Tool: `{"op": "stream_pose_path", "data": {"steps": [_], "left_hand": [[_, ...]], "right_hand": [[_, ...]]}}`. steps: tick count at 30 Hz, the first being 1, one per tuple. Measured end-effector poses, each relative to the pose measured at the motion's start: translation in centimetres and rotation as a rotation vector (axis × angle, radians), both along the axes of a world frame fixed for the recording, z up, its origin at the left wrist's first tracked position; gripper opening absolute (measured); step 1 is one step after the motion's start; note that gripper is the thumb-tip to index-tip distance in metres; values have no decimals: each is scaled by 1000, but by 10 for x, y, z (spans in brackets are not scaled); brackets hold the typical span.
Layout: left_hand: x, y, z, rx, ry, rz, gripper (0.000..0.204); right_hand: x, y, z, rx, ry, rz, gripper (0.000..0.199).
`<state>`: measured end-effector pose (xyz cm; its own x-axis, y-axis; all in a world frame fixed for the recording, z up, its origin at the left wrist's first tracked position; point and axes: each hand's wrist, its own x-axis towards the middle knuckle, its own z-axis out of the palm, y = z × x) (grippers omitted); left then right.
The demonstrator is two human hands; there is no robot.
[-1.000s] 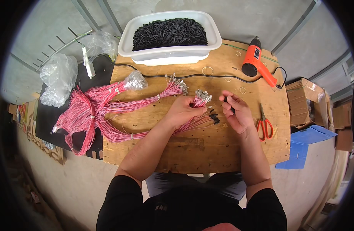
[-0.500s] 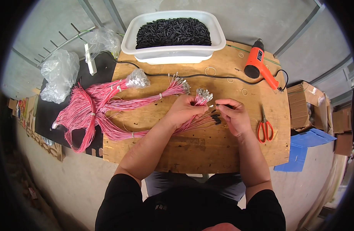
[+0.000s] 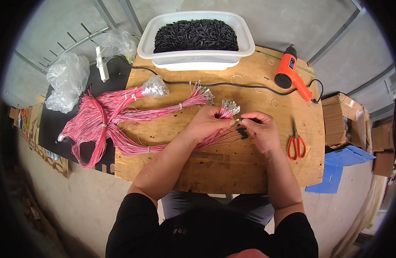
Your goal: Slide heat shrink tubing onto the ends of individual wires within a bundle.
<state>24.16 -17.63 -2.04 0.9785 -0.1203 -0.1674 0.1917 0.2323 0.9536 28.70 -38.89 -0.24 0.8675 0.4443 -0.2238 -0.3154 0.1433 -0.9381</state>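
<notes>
Pink wire (image 3: 88,120) is piled all over the left side of this bench, and the bundle (image 3: 226,113) that matters is front and centre, over the middle of the wooden tabletop (image 3: 232,172). The left hand (image 3: 210,125) is wrapped around it just below the tips, thumb across, probably so the ends stay gathered and poke out where they're easy to get at. Meanwhile the right hand (image 3: 263,131) has a small black tube (image 3: 250,121) pinched between thumb and index finger, the other fingers loosely curled. It's lined up with a pale wire tip (image 3: 238,120) by the left thumb, which is likely why the hands are so close; can't tell if the tip is inside the tube.

Looks-wise, the bundle is pink and whitish strands topped with a bunch of shiny silver metal ends (image 3: 231,107), kinda like a little bouquet. Some wires splay out rightward below, with black pieces (image 3: 242,133) on their ends.

Behind it all is a white tub (image 3: 195,65) of loose black tubes (image 3: 195,36). Orange-handled scissors (image 3: 296,147) and an orange heat gun (image 3: 287,69) lie off to the right, seemingly within reach but clear of the wires.
</notes>
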Motion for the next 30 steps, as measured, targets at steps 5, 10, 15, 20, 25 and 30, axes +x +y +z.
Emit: {"op": "stream_pose_path", "data": {"steps": [5,10,15,20,25,30], "left_hand": [[-1,0,3,32,9,0,16],[-1,0,2,21,16,-20,16],[-1,3,2,30,32,-48,13],[-2,2,5,38,23,-47,13],[-1,2,3,55,32,-43,14],[0,4,3,-7,41,-42,16]], "right_hand": [[-1,-1,-4,4,-42,5,11],[-2,0,-5,5,-145,-20,9],[-3,-1,-2,-34,-134,-11,10],[-4,0,0,-63,-182,8,11],[-3,0,-3,-58,-241,14,10],[0,-1,-6,-36,-259,-17,11]]}}
